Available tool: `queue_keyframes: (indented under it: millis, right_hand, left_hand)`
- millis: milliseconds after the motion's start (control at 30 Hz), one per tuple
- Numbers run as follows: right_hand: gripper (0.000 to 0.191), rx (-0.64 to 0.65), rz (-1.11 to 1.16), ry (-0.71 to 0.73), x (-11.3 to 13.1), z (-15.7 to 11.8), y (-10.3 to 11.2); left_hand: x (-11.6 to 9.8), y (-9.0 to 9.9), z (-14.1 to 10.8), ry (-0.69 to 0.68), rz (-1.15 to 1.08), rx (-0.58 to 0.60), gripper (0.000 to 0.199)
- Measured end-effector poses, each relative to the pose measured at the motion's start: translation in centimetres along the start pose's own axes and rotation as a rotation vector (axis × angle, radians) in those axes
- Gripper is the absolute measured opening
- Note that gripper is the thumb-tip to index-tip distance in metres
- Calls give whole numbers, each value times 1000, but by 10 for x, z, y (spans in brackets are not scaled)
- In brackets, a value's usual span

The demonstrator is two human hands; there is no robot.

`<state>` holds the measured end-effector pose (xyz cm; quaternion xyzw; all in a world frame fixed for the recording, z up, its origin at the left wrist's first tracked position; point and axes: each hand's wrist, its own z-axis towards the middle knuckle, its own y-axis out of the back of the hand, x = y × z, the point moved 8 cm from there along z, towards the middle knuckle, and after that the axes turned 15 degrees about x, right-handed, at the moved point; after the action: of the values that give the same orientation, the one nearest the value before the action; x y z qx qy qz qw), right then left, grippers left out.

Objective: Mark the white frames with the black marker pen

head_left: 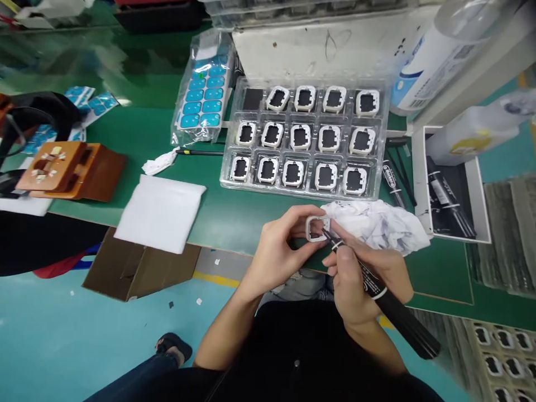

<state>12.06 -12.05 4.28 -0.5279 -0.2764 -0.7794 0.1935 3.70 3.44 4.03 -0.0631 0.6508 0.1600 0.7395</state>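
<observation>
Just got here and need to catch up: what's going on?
A person's left hand holds a small white frame. The right hand grips a black marker, its tip at the frame's opening; whether it touches is unclear. Beyond, a clear tray holds fourteen similar frames, and a crumpled white wad lies by the right hand.

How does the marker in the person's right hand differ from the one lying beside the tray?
The held marker slants in the air in the right hand; the lying marker rests on the green table, with no hand on it. The held marker's narrow tip points at the white frame in the left hand; no tip shows on the lying marker. Both are black with white print.
</observation>
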Motion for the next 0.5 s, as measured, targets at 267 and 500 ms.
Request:
queue_keyframes:
  millis: [267,500]
  right_hand:
    - [9,-71,-21,34,10,4,1]
    - [4,-135,-11,112,9,-1,-1]
  left_hand:
    - [-9,-2,-4,-36,171,-22,37]
    - [-9,-4,-8,-65,235,-43,44]
